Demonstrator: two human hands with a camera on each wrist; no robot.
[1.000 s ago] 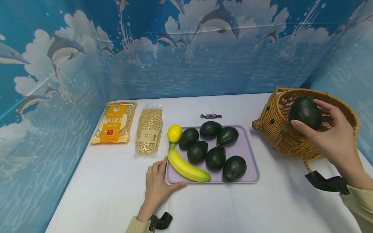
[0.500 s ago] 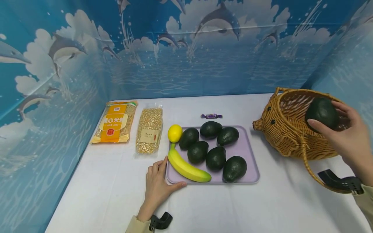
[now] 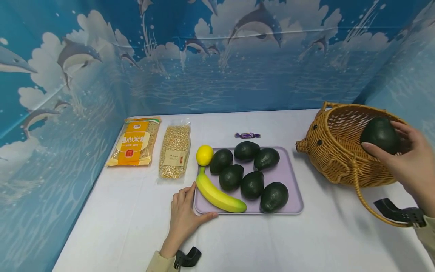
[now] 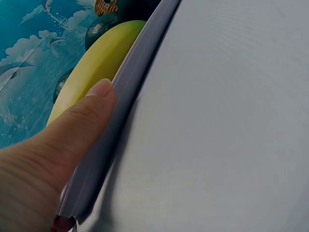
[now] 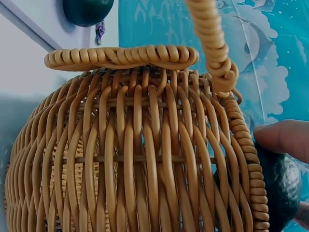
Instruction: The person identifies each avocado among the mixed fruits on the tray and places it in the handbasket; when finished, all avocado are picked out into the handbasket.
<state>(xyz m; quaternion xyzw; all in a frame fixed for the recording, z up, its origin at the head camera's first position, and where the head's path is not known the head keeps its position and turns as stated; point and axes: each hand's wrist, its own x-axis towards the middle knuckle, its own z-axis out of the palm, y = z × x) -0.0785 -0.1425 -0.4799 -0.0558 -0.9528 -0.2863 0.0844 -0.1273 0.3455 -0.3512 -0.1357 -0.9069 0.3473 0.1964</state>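
At the right of the head view, my right hand (image 3: 409,162) grips a dark green avocado (image 3: 380,135) between thumb and fingers. The avocado is at the opening of a pig-shaped wicker basket (image 3: 329,162); in the right wrist view, the wicker partly hides it. My left hand (image 3: 183,217) touches the near left corner of a lilac tray (image 3: 293,192), index finger at the left side and thumb (image 4: 91,111) at the front rim. On the tray lie a banana (image 3: 217,194), a lemon (image 3: 204,155) and several avocados (image 3: 252,185).
Behind the tray lies a purple wrapped candy (image 3: 247,135). Two grain packs, an orange-and-yellow bag (image 3: 135,141) and a clear bag (image 3: 175,151), lie to the left. The basket's rope-like handle (image 3: 365,206) hangs toward the front. A blue dolphin curtain (image 3: 217,83) stands behind.
My right hand has carried the avocado rightward and slightly down at the basket's opening. The basket handle now shows below the right wrist. My left hand has stayed at the tray corner.
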